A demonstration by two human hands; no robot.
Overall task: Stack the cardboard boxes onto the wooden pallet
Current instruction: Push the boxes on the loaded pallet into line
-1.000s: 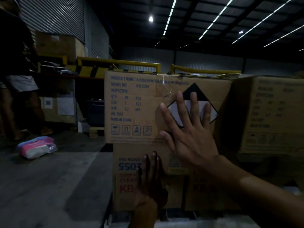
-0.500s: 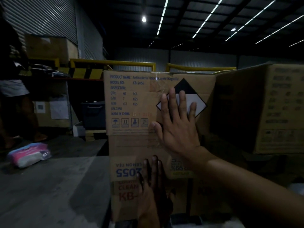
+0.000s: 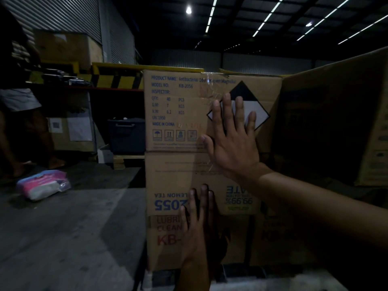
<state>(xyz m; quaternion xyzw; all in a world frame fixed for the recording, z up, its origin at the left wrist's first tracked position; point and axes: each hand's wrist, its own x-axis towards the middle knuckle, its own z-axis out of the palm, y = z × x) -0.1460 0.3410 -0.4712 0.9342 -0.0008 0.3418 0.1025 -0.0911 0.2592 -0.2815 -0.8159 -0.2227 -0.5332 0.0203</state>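
Though you have leaned closer, your right hand stays flat on the top box, straight fingers spread over its diamond label, and your left hand stays flat, fingers straight, on the bottom box two below, so the stack seems placed, merely being squared.

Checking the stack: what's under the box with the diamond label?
An upside-down LEMON TEA box, then a red-lettered box. The left hand covers part of both; below them it's too dark.
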